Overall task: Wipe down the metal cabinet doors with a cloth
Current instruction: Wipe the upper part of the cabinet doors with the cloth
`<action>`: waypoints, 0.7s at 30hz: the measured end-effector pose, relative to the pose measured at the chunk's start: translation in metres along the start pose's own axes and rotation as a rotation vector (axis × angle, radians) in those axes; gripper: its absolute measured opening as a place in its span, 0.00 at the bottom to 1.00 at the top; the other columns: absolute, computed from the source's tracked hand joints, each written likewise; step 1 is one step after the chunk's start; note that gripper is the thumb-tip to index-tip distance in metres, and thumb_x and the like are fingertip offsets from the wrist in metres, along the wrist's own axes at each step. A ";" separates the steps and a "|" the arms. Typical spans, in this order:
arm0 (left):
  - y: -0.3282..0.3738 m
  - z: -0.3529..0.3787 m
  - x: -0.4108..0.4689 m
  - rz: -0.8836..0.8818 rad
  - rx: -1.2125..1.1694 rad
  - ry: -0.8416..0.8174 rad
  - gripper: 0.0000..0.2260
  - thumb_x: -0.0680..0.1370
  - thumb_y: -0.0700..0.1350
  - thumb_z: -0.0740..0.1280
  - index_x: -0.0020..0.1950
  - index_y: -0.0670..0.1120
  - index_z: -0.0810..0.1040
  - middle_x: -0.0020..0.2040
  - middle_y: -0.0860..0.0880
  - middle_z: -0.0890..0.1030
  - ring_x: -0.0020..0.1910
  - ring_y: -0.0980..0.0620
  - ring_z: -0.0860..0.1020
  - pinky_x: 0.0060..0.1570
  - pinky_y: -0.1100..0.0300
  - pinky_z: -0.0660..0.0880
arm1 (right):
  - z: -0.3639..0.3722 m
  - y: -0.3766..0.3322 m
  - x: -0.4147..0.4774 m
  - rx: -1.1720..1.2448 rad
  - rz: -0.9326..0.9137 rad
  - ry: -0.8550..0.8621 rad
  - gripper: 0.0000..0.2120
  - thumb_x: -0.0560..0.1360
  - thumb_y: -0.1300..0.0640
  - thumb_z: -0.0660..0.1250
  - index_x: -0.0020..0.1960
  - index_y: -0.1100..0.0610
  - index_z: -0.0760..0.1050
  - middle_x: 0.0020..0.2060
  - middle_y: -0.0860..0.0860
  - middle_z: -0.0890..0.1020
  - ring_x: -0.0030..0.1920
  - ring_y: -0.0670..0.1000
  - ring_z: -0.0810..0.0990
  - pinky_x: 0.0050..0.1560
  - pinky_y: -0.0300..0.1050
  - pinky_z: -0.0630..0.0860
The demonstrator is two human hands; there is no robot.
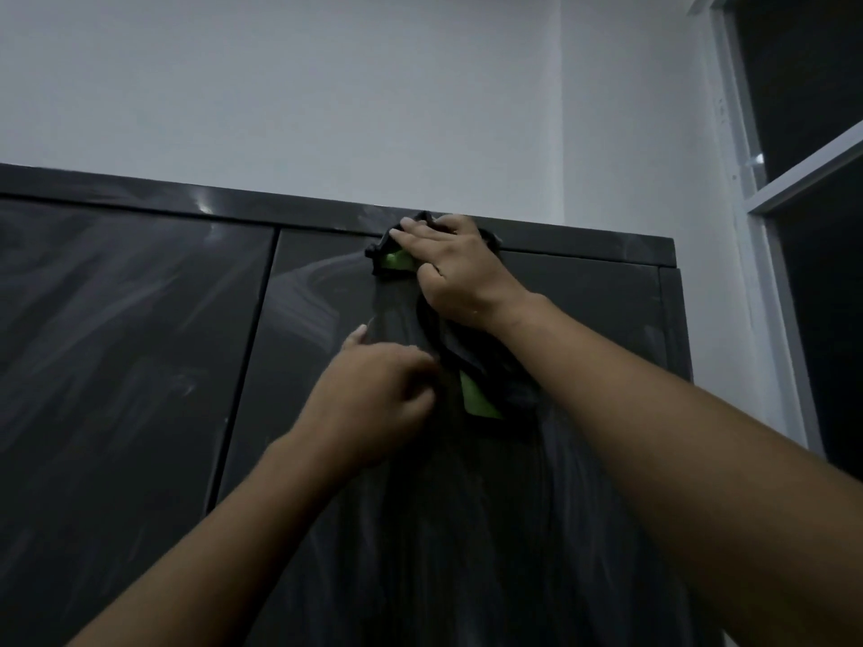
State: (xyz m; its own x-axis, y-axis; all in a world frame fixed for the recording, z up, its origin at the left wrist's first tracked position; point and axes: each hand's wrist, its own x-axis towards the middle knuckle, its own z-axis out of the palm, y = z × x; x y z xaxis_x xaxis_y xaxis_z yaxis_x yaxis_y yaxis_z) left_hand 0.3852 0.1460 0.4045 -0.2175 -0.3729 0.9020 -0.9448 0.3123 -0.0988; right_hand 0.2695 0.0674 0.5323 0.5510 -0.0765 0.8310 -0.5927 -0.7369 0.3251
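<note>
Cabinet doors (pixel 140 343) dark, streaked | black-green cloth (pixel 476 399) | right hand (pixel 460 273) flat, left hand (pixel 378 399) pinching it

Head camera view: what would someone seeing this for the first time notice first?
High on a dark metal cabinet door, the right hand presses a green-patched cloth against the door's top edge, and the left hand is at the cloth's hanging lower end. Across both doors swirl pale streaks, and a white window frame stands at far right.
</note>
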 end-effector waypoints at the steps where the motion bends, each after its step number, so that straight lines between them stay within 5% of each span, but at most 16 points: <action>1: 0.000 -0.007 0.000 -0.029 -0.072 0.094 0.10 0.80 0.47 0.65 0.58 0.56 0.82 0.51 0.61 0.81 0.48 0.67 0.78 0.75 0.49 0.59 | -0.004 0.000 -0.001 0.008 0.002 -0.046 0.34 0.71 0.55 0.50 0.78 0.53 0.67 0.78 0.50 0.65 0.78 0.55 0.57 0.77 0.41 0.50; 3: 0.005 -0.019 0.004 -0.096 -0.125 0.292 0.13 0.78 0.48 0.63 0.59 0.55 0.83 0.52 0.58 0.84 0.42 0.62 0.80 0.67 0.51 0.71 | -0.014 0.000 -0.003 0.063 0.019 -0.093 0.30 0.76 0.62 0.54 0.78 0.53 0.66 0.78 0.51 0.66 0.78 0.54 0.59 0.77 0.40 0.52; 6: 0.018 -0.027 0.021 -0.229 -0.169 0.250 0.26 0.78 0.44 0.60 0.78 0.49 0.66 0.69 0.40 0.76 0.55 0.44 0.80 0.72 0.49 0.66 | -0.020 -0.004 -0.007 0.237 0.066 -0.029 0.31 0.76 0.71 0.60 0.78 0.55 0.67 0.73 0.53 0.73 0.74 0.50 0.69 0.72 0.34 0.61; 9: 0.023 -0.014 0.044 -0.346 -0.249 0.086 0.31 0.83 0.44 0.56 0.82 0.45 0.44 0.76 0.34 0.64 0.72 0.37 0.68 0.70 0.45 0.66 | -0.018 -0.009 -0.009 0.534 0.180 0.042 0.33 0.74 0.74 0.64 0.77 0.57 0.68 0.70 0.55 0.76 0.71 0.47 0.73 0.71 0.36 0.68; 11: 0.022 -0.003 0.057 -0.349 -0.285 0.051 0.32 0.83 0.43 0.55 0.81 0.43 0.39 0.81 0.36 0.49 0.80 0.40 0.53 0.77 0.44 0.56 | -0.017 -0.014 -0.011 0.628 0.253 0.111 0.31 0.74 0.72 0.68 0.75 0.56 0.71 0.67 0.55 0.79 0.68 0.46 0.76 0.69 0.39 0.72; 14: 0.020 0.006 0.076 -0.314 -0.251 0.092 0.34 0.83 0.45 0.56 0.81 0.41 0.37 0.81 0.39 0.41 0.81 0.45 0.41 0.78 0.44 0.43 | -0.022 -0.011 -0.012 0.629 0.259 0.144 0.22 0.75 0.66 0.68 0.69 0.57 0.77 0.63 0.53 0.82 0.65 0.46 0.79 0.68 0.41 0.73; 18: 0.014 0.001 0.097 -0.310 0.050 0.156 0.32 0.81 0.46 0.58 0.81 0.41 0.47 0.81 0.38 0.52 0.80 0.38 0.45 0.77 0.38 0.41 | -0.031 0.005 -0.030 0.474 0.140 0.151 0.27 0.70 0.60 0.61 0.67 0.52 0.79 0.62 0.50 0.83 0.67 0.50 0.78 0.71 0.48 0.71; 21: 0.011 -0.005 0.106 -0.299 0.290 0.198 0.32 0.80 0.46 0.59 0.81 0.41 0.49 0.80 0.38 0.56 0.79 0.34 0.45 0.73 0.30 0.39 | -0.026 0.026 -0.055 0.144 0.079 0.123 0.34 0.68 0.56 0.57 0.75 0.45 0.69 0.74 0.53 0.72 0.80 0.61 0.56 0.79 0.61 0.49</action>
State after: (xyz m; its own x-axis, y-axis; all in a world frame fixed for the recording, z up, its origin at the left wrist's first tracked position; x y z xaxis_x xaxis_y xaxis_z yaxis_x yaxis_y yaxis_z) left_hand 0.3534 0.1142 0.5008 0.0996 -0.2262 0.9690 -0.9946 -0.0518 0.0901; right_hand 0.2088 0.0700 0.5064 0.4251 -0.0619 0.9031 -0.5360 -0.8211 0.1961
